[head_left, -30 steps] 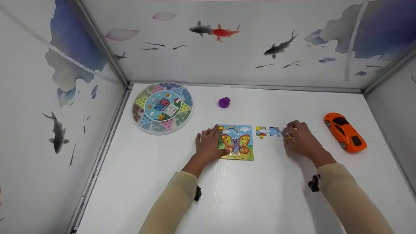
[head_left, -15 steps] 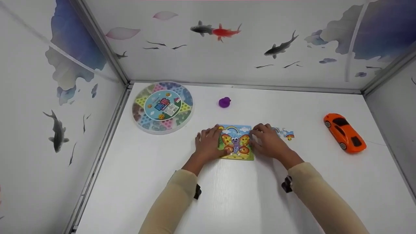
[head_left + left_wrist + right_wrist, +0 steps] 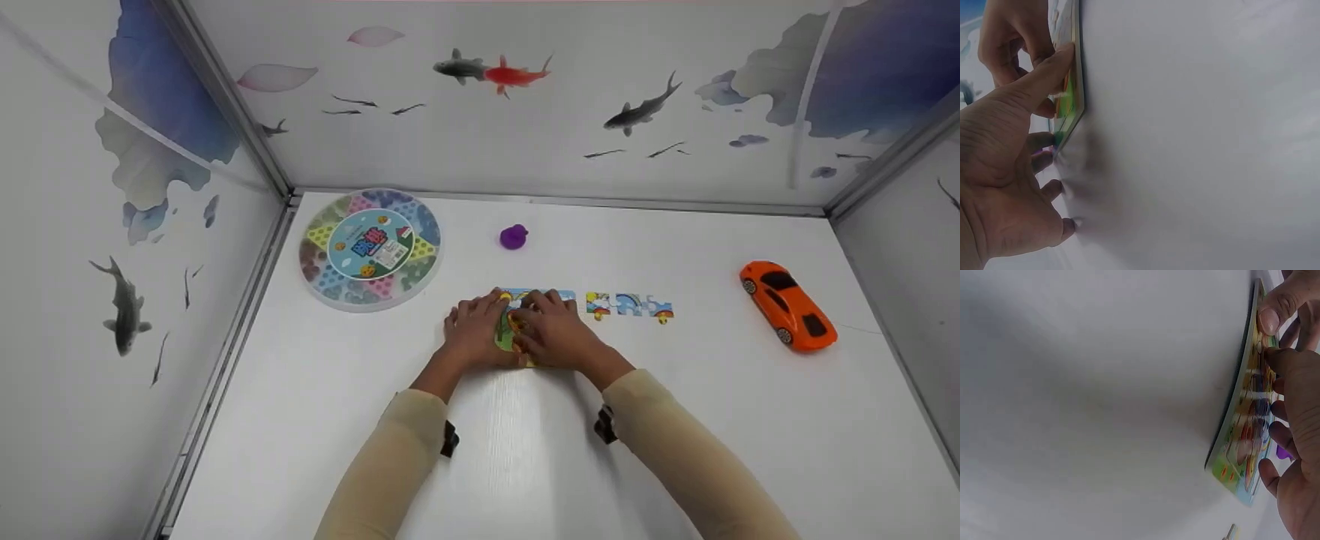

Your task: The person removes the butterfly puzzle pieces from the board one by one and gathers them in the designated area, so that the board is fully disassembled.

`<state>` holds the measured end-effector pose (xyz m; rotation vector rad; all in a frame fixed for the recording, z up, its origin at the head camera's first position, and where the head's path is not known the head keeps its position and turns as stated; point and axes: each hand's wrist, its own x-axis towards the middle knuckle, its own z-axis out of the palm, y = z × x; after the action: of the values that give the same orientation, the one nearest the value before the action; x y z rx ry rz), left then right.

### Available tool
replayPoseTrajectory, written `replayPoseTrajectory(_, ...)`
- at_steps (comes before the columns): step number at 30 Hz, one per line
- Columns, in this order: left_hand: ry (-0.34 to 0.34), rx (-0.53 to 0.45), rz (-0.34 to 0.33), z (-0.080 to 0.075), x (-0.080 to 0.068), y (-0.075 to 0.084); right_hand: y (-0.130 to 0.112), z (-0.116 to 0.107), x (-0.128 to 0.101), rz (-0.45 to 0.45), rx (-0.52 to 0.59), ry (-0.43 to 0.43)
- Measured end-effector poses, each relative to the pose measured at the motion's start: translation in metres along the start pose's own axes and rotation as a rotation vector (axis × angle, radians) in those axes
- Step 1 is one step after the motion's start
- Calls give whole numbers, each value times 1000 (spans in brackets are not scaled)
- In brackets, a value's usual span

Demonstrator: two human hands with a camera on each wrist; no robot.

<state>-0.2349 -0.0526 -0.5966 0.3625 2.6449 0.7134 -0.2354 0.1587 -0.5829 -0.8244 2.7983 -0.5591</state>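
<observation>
My left hand [image 3: 474,334] rests at the left side of the square butterfly puzzle [image 3: 568,295], its thumb on the front of the board and its fingers along the left edge. In the left wrist view two of its fingertips touch the table. Over the board, my right hand [image 3: 559,334] has thumb and fingers pinched at a puzzle piece [image 3: 516,321] with orange wing print, by the left wing. The hands hide most of the picture. In the right wrist view the board [image 3: 1235,461] shows its near edge and printed face.
Several items share the white table: a row of three loose puzzle pieces [image 3: 628,304] right of the board, a purple rubber duck [image 3: 514,237] behind it, a round board-game box [image 3: 371,250] at back left, and an orange toy car [image 3: 787,306] at right. Walls enclose the back and sides.
My right hand has moved left from the row of loose pieces, across the board's right edge, to the butterfly's left wing. My left hand has stayed at the board's left side.
</observation>
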Motion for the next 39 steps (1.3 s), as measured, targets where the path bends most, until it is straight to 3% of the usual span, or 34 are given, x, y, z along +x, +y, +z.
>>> replayPoseTrajectory(11,21,19,-17,-3,-5,4,-18,1,11,20,-13,-11)
replayPoseTrajectory(20,52,111,-19,-10,-14,15,-33,0,18,73,-54,-20)
replayPoseTrajectory(31,40,18,-47,-1,-4,7,-35,6,23,147,-10,-35)
replayPoseTrajectory(39,69,8,-32,6,1,1,-34,10,20,134,-27,0)
